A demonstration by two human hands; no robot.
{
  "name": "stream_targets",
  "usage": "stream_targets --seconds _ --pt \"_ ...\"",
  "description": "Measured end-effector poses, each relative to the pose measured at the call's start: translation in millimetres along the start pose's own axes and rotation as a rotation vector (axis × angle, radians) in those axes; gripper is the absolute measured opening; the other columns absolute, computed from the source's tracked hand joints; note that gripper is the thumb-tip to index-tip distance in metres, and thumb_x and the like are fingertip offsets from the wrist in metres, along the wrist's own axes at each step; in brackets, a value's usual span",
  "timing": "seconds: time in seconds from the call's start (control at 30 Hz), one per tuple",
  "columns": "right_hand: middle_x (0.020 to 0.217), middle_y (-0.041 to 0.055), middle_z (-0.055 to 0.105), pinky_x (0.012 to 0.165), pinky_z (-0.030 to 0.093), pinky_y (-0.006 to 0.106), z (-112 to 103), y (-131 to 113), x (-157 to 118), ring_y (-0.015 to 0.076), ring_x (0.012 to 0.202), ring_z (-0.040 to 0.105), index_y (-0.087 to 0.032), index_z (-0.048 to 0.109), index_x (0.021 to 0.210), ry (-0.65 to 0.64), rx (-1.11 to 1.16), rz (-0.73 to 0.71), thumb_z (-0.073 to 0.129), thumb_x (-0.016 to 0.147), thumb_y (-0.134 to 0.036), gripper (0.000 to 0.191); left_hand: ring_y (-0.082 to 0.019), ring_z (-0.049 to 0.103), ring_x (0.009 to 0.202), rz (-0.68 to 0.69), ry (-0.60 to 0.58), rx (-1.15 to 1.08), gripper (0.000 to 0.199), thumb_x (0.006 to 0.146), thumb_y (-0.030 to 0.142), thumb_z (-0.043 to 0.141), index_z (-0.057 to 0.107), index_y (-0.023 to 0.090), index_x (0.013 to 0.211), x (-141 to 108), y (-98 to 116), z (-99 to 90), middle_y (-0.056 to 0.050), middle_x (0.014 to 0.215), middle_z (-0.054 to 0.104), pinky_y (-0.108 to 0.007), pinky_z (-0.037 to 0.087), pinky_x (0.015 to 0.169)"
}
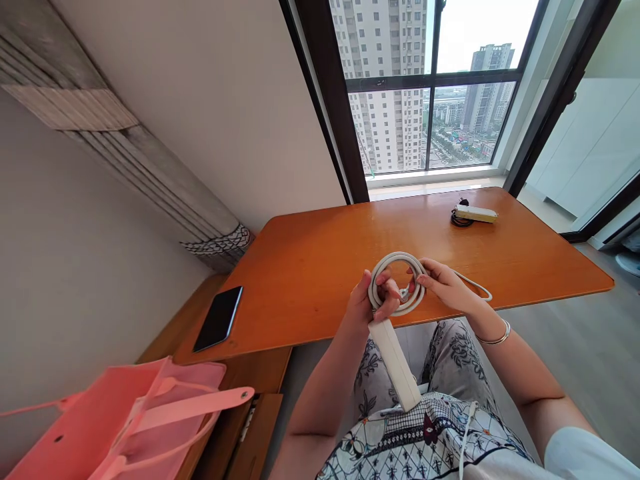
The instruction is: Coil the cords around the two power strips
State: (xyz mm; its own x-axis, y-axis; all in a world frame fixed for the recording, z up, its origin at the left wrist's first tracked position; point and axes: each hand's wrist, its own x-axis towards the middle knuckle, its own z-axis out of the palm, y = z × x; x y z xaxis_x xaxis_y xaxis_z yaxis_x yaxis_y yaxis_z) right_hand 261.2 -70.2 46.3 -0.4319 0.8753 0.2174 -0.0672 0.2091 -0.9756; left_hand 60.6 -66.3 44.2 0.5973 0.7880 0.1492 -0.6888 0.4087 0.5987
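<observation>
A white cable (399, 256) is looped into a coil above the table's front edge. My left hand (373, 297) grips the coil's left side, fingers reaching through the loop. Closed on the coil's right side is my right hand (443, 283), thumb and fingers pinching the cable. A stretch of cable extends past my right wrist over the table. Below my left hand, a white power strip (396, 367) hangs tilted, its lower end against my patterned clothing. What looks like the plug is partly hidden inside the coil.
The orange-brown table (300, 280) holds a black phone (219, 319) at its left end and another power strip (475, 213) with a black cord at the back right. A pink bag (120, 420) sits at the lower left. A window (433, 87) stands behind the table.
</observation>
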Motion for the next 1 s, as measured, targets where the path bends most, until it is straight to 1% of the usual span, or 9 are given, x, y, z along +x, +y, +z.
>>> stream_targets --seconds 0.1,0.2,0.3,0.4,0.53,0.63,0.7,0.83,1.0 --pt "0.081 0.0017 0.066 0.071 0.05 0.029 2 4 3 0.0163 0.076 0.061 -0.02 0.059 0.101 0.057 -0.052 -0.042 0.06 0.087 -0.066 0.048 -0.012 0.057 0.042 -0.017 0.014 0.033 0.042 0.084 0.049 0.071 0.049 0.018 0.067 1 1 4.6 -0.006 0.077 0.077 -0.022 0.045 0.045" --pt "0.083 0.0011 0.064 0.071 0.047 0.028 3 7 3 0.0163 0.078 0.058 -0.02 0.062 0.105 0.119 -0.143 -0.094 0.057 0.088 -0.068 0.051 -0.024 0.073 0.08 -0.022 0.075 0.056 0.049 0.075 0.054 0.077 0.047 0.018 0.064 1 0 11.9 -0.012 0.102 0.077 -0.035 0.058 0.07" --pt "0.085 0.0021 0.065 0.072 0.045 0.028 2 6 0 0.0167 0.078 0.057 -0.019 0.063 0.107 0.12 -0.328 -0.135 0.044 0.097 -0.063 0.049 -0.033 0.066 0.116 0.034 0.134 0.062 0.052 0.073 0.058 0.077 0.045 0.018 0.062 0 1 18.0 -0.014 0.124 0.07 -0.046 0.056 0.089" --pt "0.088 0.0048 0.068 0.073 0.044 0.03 -1 2 -7 0.0181 0.078 0.06 -0.019 0.064 0.112 0.107 -0.659 -0.121 0.038 0.103 -0.05 0.042 -0.035 0.05 0.137 0.155 0.191 0.123 0.052 0.079 0.062 0.07 0.045 0.019 0.062 -3 7 21.0 -0.011 0.138 0.062 -0.053 0.051 0.1" --pt "0.103 0.0095 0.072 0.076 0.046 0.031 -8 5 -18 0.0217 0.088 0.066 -0.02 0.056 0.133 0.108 -1.001 -0.044 0.043 0.102 -0.035 0.037 -0.035 0.037 0.147 0.383 0.237 0.262 0.053 0.081 0.067 0.064 0.048 0.02 0.064 -7 26 23.6 -0.006 0.151 0.051 -0.06 0.046 0.107" --pt "0.106 0.0097 0.072 0.071 0.047 0.03 -13 12 -27 0.021 0.083 0.068 -0.02 0.049 0.139 0.1 -1.052 -0.005 0.038 0.102 -0.023 0.039 -0.034 0.031 0.15 0.558 0.247 0.322 0.05 0.083 0.067 0.062 0.052 0.02 0.066 -8 43 25.8 -0.003 0.155 0.047 -0.06 0.043 0.111" --pt "0.106 0.0099 0.072 0.071 0.048 0.031 -14 16 -32 0.0215 0.083 0.068 -0.019 0.048 0.138 0.142 -1.016 -0.04 0.038 0.101 -0.023 0.038 -0.032 0.029 0.152 0.644 0.269 0.356 0.049 0.083 0.066 0.063 0.054 0.02 0.067 -8 51 26.1 -0.002 0.157 0.045 -0.059 0.042 0.112" --pt "0.1 0.0101 0.068 0.069 0.048 0.03 -10 14 -36 0.0202 0.08 0.066 -0.018 0.057 0.128 0.214 -1.097 -0.203 0.036 0.103 -0.027 0.033 -0.031 0.026 0.153 0.673 0.303 0.382 0.05 0.08 0.064 0.068 0.053 0.019 0.064 -3 56 20.4 -0.002 0.158 0.044 -0.054 0.042 0.114" --pt "0.084 0.0067 0.063 0.058 0.039 0.028 -1 -17 -33 0.0146 0.065 0.057 -0.018 0.068 0.119 0.031 -1.303 -0.447 0.037 0.104 -0.03 0.036 -0.033 0.023 0.154 0.592 0.215 0.459 0.046 0.071 0.06 0.08 0.058 0.019 0.069 2 46 5.7 -0.004 0.16 0.041 -0.049 0.041 0.116"
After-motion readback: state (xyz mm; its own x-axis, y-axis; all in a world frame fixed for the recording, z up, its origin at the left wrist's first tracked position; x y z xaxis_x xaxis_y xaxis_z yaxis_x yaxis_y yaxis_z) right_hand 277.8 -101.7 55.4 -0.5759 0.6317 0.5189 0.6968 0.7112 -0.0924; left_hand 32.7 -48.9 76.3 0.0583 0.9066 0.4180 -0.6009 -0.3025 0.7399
